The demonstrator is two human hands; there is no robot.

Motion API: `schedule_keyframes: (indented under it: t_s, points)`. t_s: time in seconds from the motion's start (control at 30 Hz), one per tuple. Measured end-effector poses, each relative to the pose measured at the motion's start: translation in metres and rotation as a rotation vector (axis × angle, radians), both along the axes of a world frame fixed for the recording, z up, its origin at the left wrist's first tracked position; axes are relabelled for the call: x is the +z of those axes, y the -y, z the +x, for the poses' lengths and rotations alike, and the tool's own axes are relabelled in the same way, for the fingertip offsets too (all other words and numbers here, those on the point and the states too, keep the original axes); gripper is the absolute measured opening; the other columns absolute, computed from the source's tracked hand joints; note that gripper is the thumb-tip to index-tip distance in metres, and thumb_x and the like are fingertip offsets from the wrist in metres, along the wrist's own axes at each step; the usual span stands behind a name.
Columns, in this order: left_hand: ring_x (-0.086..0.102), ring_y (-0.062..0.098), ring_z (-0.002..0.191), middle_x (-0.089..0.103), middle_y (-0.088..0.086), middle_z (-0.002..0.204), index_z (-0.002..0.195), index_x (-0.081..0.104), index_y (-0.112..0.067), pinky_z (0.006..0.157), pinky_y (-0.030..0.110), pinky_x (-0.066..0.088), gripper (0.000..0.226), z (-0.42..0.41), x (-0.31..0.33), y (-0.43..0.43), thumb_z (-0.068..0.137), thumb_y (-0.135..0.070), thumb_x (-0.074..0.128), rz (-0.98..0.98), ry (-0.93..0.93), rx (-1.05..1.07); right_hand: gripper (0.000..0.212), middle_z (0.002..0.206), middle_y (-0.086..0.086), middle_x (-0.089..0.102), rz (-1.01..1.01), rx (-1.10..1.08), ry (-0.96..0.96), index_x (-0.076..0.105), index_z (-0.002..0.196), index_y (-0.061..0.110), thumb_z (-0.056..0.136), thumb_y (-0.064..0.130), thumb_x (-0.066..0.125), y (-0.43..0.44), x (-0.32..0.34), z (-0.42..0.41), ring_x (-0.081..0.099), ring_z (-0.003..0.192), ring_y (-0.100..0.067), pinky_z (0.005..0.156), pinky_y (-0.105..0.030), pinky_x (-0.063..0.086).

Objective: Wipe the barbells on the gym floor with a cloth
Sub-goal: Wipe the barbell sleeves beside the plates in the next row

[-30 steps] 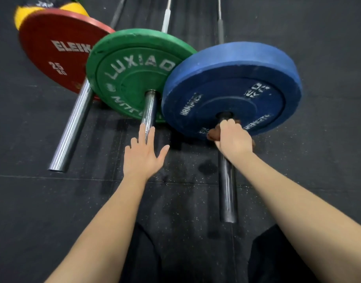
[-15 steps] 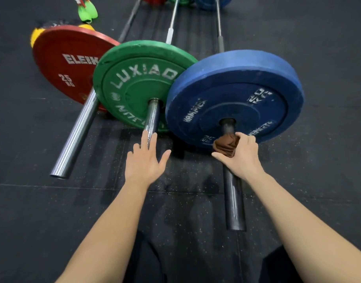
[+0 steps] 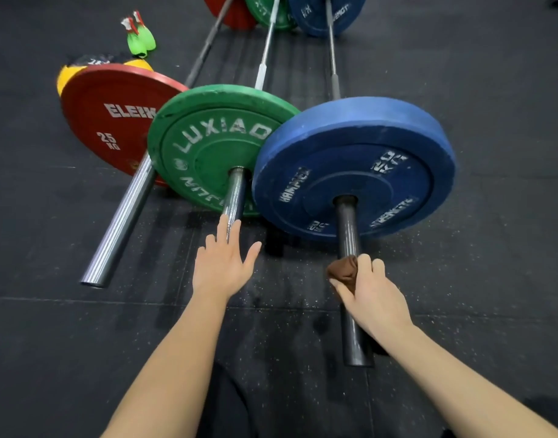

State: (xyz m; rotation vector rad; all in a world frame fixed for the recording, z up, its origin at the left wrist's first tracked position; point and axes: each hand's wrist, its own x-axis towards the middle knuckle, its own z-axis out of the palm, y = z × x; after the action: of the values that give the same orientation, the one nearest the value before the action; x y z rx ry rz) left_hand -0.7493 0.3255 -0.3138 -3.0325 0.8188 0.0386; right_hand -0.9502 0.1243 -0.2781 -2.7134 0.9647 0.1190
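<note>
Head view, looking down and forward. Nearest are dark trouser legs [image 3: 227, 406] at the bottom edge. Both bare forearms reach out over the black rubber floor [image 3: 50, 343], which is flecked with pale specks.

Right hand [image 3: 370, 292]: fingers curl over the top of the right barbell sleeve [image 3: 347, 229] with the thumb on its left side. They clamp a bunched brown cloth [image 3: 342, 271] against the dark metal. The cloth sits about midway along the exposed sleeve, between the free end and the blue plate [image 3: 359, 147], apart from the plate.

Left hand [image 3: 220, 270]: palm down, fingers straight and spread, gripping nothing. Its fingertips lie over the near end of the middle barbell sleeve [image 3: 235, 194]; contact cannot be confirmed.

Left barbell sleeve [image 3: 119, 229]: chrome, ribbed, no hand on it, angled toward lower left.

Plates stand on edge and overlap from left to right.
- Red plate [image 3: 107, 115]: marked ELEIK and 25 KG.
- Green plate [image 3: 208, 147]: marked LUXIAO.
- Blue plate: foremost, marked HAMMER and 20 KG.

A yellow object [image 3: 64, 79] is partly hidden behind the red plate.

Beyond, three thin shafts run away side by side to the far plate set [image 3: 328, 11] of red, green and blue at the top edge. Two bright green items [image 3: 141, 42] lie on the floor left of the shafts; kind unclear.
</note>
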Motion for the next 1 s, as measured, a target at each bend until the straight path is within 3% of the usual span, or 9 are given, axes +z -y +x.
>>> schedule_keyframes:
  t_s: [0.07, 0.2, 0.37, 0.5, 0.63, 0.77, 1.0]
  points:
    - [0.052, 0.034, 0.112, 0.009, 0.010, 0.171, 0.160, 0.022, -0.019, 0.084, 0.045, 0.048, 0.077, 0.000, 0.000, 0.002, 0.101, -0.068, 0.017, 0.001, -0.012, -0.003, 0.054, 0.103, -0.002, 0.037, 0.008, 0.020, 0.078, 0.038, 0.119, 0.020, 0.090, 0.059, 0.063, 0.003, -0.001, 0.004, 0.055, 0.071, -0.027, 0.055, -0.033, 0.038]
    - [0.052, 0.033, 0.113, 0.010, 0.008, 0.171, 0.159, 0.024, -0.019, 0.083, 0.045, 0.048, 0.076, 0.001, 0.001, 0.002, 0.101, -0.068, 0.018, -0.014, -0.014, 0.006, 0.067, 0.108, -0.003, 0.037, 0.103, -0.016, 0.191, 0.039, 0.125, 0.023, 0.081, 0.060, 0.074, 0.023, 0.001, 0.026, 0.061, 0.080, -0.031, 0.058, -0.033, 0.043]
    - [0.053, 0.033, 0.111, 0.015, 0.007, 0.170, 0.161, 0.019, -0.020, 0.080, 0.044, 0.049, 0.076, 0.004, 0.000, 0.000, 0.102, -0.066, 0.022, -0.037, -0.008, 0.014, 0.064, 0.107, 0.001, 0.036, 0.148, -0.005, 0.135, 0.045, 0.109, 0.030, 0.075, 0.083, 0.058, 0.028, 0.001, 0.033, 0.053, 0.078, -0.023, 0.062, -0.033, 0.045]
    - [0.054, 0.033, 0.108, 0.017, 0.009, 0.169, 0.162, 0.014, -0.020, 0.078, 0.043, 0.048, 0.076, 0.007, -0.001, -0.003, 0.102, -0.066, 0.023, -0.027, 0.006, 0.005, 0.047, 0.102, 0.001, 0.035, 0.186, 0.007, 0.091, 0.042, 0.100, 0.031, 0.085, 0.073, 0.057, 0.019, 0.005, 0.015, 0.053, 0.073, -0.023, 0.064, -0.034, 0.044]
    - [0.054, 0.035, 0.110, 0.018, 0.011, 0.169, 0.163, 0.014, -0.020, 0.078, 0.044, 0.048, 0.076, 0.007, -0.001, -0.004, 0.102, -0.065, 0.022, -0.014, 0.012, -0.001, 0.044, 0.099, 0.003, 0.033, 0.189, 0.078, -0.022, 0.037, 0.098, 0.031, 0.089, 0.069, 0.057, -0.001, 0.013, -0.015, 0.051, 0.065, -0.016, 0.060, -0.034, 0.046]
    - [0.054, 0.035, 0.110, 0.014, 0.012, 0.170, 0.163, 0.014, -0.020, 0.081, 0.045, 0.049, 0.076, 0.005, -0.002, -0.002, 0.102, -0.066, 0.019, 0.019, 0.026, -0.013, 0.042, 0.102, 0.005, 0.032, 0.190, 0.145, -0.110, 0.034, 0.099, 0.032, 0.092, 0.068, 0.053, -0.015, 0.015, -0.041, 0.055, 0.069, -0.021, 0.061, -0.032, 0.047]
    - [0.054, 0.035, 0.110, 0.010, 0.011, 0.171, 0.162, 0.020, -0.020, 0.082, 0.045, 0.050, 0.076, -0.001, -0.001, 0.002, 0.102, -0.066, 0.016, 0.034, 0.026, -0.011, 0.040, 0.102, 0.002, 0.032, 0.138, 0.155, -0.029, 0.032, 0.101, 0.028, 0.095, 0.062, 0.052, -0.010, 0.008, -0.028, 0.045, 0.068, -0.025, 0.061, -0.035, 0.040]
